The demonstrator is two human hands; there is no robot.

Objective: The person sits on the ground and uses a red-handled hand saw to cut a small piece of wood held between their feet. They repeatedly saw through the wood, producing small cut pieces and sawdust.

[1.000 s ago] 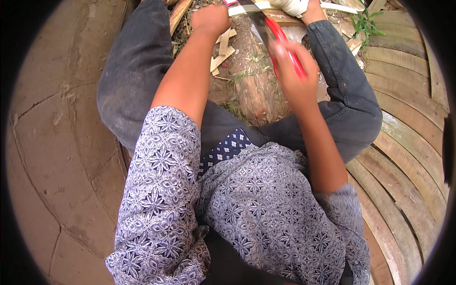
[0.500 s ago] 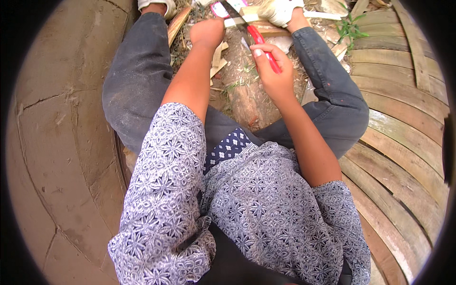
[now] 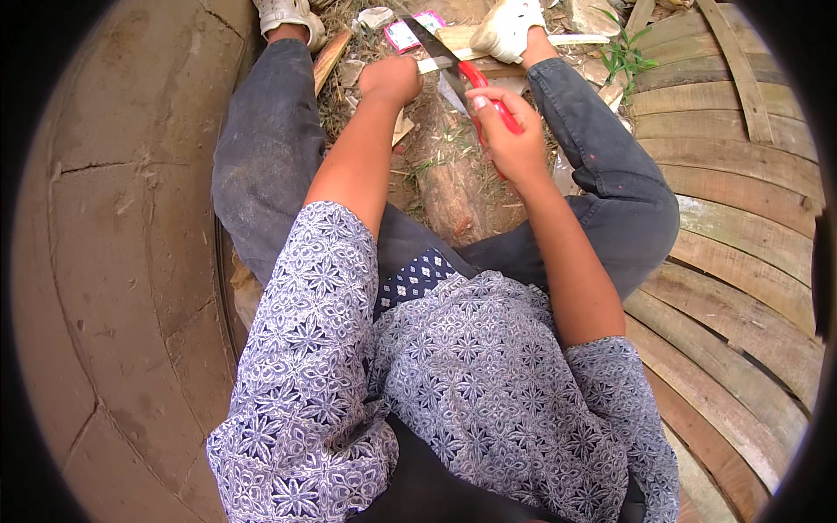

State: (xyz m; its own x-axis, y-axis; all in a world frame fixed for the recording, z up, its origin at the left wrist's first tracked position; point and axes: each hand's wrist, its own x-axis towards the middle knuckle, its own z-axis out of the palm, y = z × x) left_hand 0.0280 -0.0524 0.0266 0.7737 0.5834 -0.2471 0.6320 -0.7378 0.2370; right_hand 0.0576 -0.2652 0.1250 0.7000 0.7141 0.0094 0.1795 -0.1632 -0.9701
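Observation:
My right hand (image 3: pixel 513 135) is wrapped round the red handle (image 3: pixel 473 77) of a handsaw. Its dark blade (image 3: pixel 427 39) slants away to the upper left and crosses a thin pale wooden strip (image 3: pixel 434 64). Just left of the blade, my left hand (image 3: pixel 391 80) is closed in a fist on the end of that strip. Farther right, the strip passes by my right foot in a white clog (image 3: pixel 507 30), which is planted on the wood pieces. How the blade's teeth meet the strip is too small to tell.
A pink and white packet (image 3: pixel 403 37) lies beyond the blade. Wood offcuts (image 3: pixel 331 59) and a log (image 3: pixel 449 187) lie between my legs. Wooden slats (image 3: pixel 724 179) stretch along the right, near a green plant (image 3: pixel 626 61). Cracked concrete (image 3: pixel 113 253) spans the left.
The view has shifted, bringing more of both clogs and the packet into sight. My right hand and the saw have moved slightly forward against the strip; both grips stay the same.

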